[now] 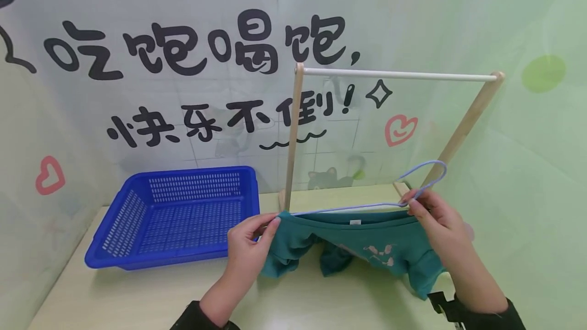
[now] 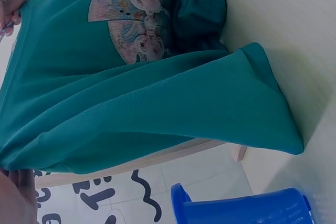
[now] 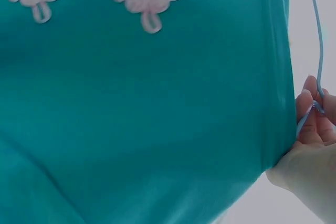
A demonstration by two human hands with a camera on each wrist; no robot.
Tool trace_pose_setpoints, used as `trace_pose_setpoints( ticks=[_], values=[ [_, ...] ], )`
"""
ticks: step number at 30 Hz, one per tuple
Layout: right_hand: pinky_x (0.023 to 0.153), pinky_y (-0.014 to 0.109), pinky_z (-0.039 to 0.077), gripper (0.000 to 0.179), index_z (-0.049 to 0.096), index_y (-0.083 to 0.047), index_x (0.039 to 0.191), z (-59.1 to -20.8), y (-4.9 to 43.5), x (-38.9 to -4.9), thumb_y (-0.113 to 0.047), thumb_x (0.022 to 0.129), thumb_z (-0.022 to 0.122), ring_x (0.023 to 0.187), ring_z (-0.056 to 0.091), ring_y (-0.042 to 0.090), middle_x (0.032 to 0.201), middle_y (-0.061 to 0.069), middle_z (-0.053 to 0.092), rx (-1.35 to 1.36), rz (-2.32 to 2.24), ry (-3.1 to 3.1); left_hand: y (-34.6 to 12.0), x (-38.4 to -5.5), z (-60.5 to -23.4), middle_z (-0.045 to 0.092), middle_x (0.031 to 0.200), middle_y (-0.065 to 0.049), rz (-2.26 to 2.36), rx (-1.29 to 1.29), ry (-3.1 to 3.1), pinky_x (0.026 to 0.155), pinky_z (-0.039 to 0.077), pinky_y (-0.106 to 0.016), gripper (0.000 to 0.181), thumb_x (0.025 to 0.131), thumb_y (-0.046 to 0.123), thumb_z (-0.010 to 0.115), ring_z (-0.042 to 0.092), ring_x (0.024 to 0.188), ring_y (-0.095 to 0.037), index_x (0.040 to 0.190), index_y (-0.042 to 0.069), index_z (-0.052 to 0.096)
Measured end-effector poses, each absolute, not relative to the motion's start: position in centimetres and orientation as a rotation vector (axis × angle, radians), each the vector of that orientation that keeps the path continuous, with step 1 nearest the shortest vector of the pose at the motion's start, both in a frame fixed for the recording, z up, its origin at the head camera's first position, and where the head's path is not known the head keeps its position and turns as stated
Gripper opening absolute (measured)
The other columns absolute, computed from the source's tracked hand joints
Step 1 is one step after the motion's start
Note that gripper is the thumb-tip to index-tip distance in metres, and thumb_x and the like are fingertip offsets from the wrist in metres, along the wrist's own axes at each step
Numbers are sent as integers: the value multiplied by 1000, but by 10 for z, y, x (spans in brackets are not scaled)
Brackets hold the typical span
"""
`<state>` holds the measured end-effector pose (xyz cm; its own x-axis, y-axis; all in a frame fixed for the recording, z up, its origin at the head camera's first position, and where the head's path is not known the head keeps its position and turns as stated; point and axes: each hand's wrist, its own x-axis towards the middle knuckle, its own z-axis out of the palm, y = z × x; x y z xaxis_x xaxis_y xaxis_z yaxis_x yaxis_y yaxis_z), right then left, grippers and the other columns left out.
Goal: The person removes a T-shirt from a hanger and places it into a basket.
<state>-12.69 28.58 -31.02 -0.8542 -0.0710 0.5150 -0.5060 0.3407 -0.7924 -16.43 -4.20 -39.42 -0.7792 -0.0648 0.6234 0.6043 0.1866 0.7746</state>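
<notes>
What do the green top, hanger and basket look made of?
Green top: soft matte fabric, probably knit; it drapes in smooth folds.
Hanger: smooth, thin bent rod, perhaps coated wire; core hidden.
Basket: likely moulded plastic, slightly glossy; uniform blue, slotted walls.

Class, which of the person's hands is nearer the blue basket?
Left: the left hand is close to the blue basket, by its right edge; the right hand is farther right, holding the hanger.

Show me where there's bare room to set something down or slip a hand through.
Bare table lies in front of the blue basket, left of the left hand; the basket is empty too. You could likely reach under the white rod, above the lilac hanger. Crowded: around the teal shirt, with hanger, left hand and right hand together.
</notes>
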Motion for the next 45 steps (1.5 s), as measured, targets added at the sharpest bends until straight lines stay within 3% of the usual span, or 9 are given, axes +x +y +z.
trace_pose_setpoints(
  ticks=[6,23,30,33,42,45],
  values=[
    [77,15,48,18,53,-1,106,-311,295,-129,3,99,38,85,55,10,103,-4,62,621,1735,-2085,-45,-166,-397,73,85,-10,-1657,-452,-1936,62,55,-17,14,81,-1,70,66,68,-12,94,4,74],
    [71,18,47,19,55,8,105,-314,284,-129,11,96,39,81,53,14,100,-1,65,695,1727,-2060,-42,-167,-397,73,93,-2,-1782,-435,-2113,70,56,-20,12,85,13,70,69,81,-11,96,11,75],
    [69,18,49,17,56,9,104,-319,280,-130,12,94,42,78,54,13,98,-1,64,717,1668,-2141,-49,-170,-397,71,102,-12,-1970,-501,-2153,75,57,-26,30,100,13,47,70,87,-17,128,13,55],
    [68,19,49,16,56,9,102,-321,278,-131,12,94,42,77,53,13,97,-1,64,726,1647,-2168,-54,-171,-394,68,109,-15,-1971,-549,-2091,77,57,-28,32,103,16,39,69,92,-20,132,13,49],
    [70,20,47,15,58,2,103,-328,271,-131,4,96,44,85,54,7,96,-3,61,689,1463,-2387,-48,-154,-379,61,120,5,-1472,-820,-2318,89,52,-31,31,99,23,51,57,109,-10,128,21,58],
    [70,20,47,15,58,0,102,-331,269,-133,3,97,44,86,54,7,97,-5,59,696,1431,-2412,-44,-149,-378,63,116,7,-1399,-913,-2441,83,54,-30,30,97,26,53,59,101,-8,125,20,62]
  ],
)
